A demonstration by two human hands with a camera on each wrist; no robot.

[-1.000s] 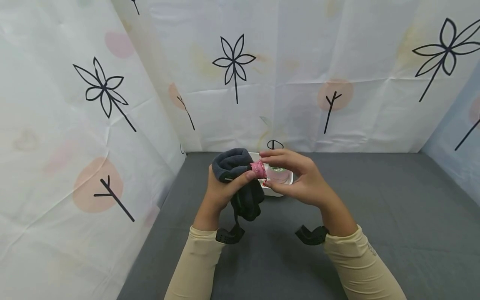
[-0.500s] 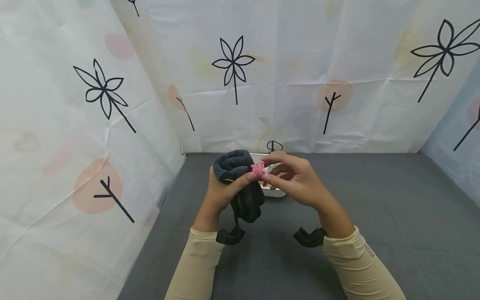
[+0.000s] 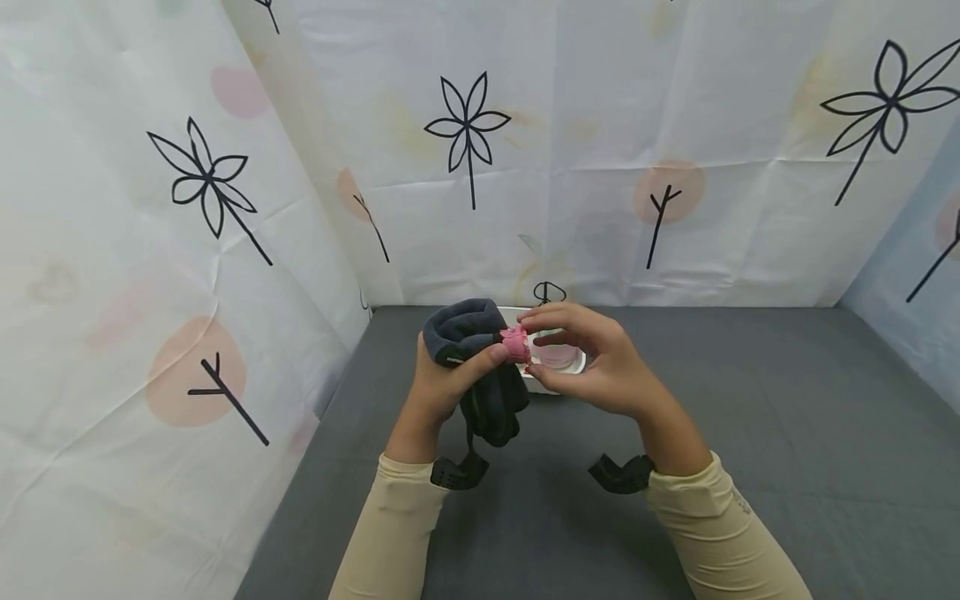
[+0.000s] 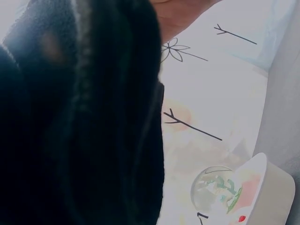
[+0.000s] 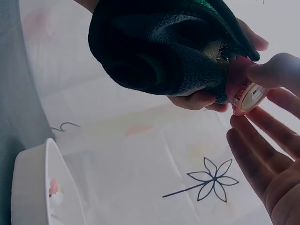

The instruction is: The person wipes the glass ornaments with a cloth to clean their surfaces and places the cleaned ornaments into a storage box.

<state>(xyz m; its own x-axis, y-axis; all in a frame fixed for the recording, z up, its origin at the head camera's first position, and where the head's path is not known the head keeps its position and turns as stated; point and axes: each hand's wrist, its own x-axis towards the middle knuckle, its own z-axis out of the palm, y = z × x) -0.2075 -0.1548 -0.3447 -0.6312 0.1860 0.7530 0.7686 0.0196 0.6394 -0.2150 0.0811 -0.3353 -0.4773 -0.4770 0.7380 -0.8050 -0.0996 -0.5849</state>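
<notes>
My left hand (image 3: pixel 441 387) grips a folded, dark grey-and-black fleece item (image 3: pixel 467 327), its thumb lying along the near side. At the item's right end sits a short pink round piece (image 3: pixel 516 342) with a frilled rim. In the right wrist view this pink piece (image 5: pixel 240 84) has a pale disc in its end face. My right hand (image 3: pixel 596 354) holds the pink piece between thumb and fingertips, its other fingers spread. The right thumb (image 5: pixel 276 72) presses on its side. Dark fleece (image 4: pixel 84 112) fills much of the left wrist view and hides the left fingers.
Behind the hands on the grey table (image 3: pixel 750 433) stands a white tray (image 3: pixel 551 388). A clear round object (image 4: pixel 213 187) with green and pink showing is in it, along with a small red bit (image 4: pixel 242 218). Printed cloth walls (image 3: pixel 600 125) surround the table.
My right fingers have curled in around the pink piece and then spread out again, and the piece's turned position differs slightly. The left hand and the fleece have stayed nearly still.
</notes>
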